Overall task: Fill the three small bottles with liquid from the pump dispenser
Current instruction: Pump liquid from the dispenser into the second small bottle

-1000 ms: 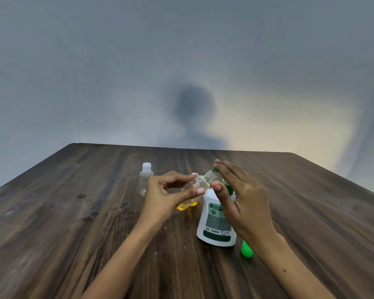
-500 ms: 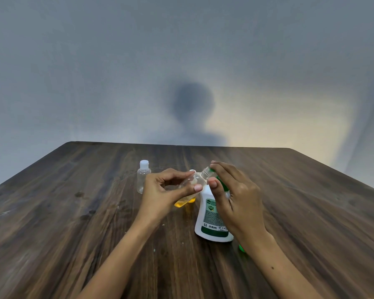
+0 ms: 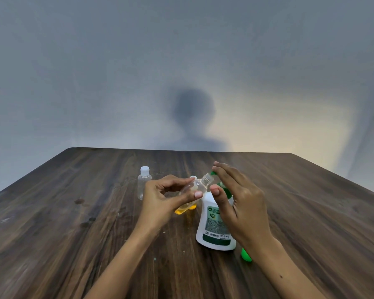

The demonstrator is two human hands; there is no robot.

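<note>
My left hand (image 3: 164,201) grips a small clear bottle (image 3: 198,185), uncapped and tilted, with yellow liquid in its lower end. Its open neck points at the green nozzle (image 3: 213,173) of the white pump dispenser (image 3: 212,229), which stands on the table. My right hand (image 3: 244,203) lies over the green pump head with fingers straight, thumb tip beside the bottle. A second small bottle (image 3: 143,182), clear and capped white, stands empty at the back left. A third bottle's white cap (image 3: 192,177) and yellow base show behind my left hand.
The dark wooden table (image 3: 73,212) extends well to the left and right of the hands. A small green object (image 3: 246,254) lies just right of the dispenser's base, partly under my right wrist. A grey wall stands behind the table's far edge.
Both hands keep their hold and place at the dispenser. The view has shifted slightly, and the green object by the dispenser shows more than half a second ago.
</note>
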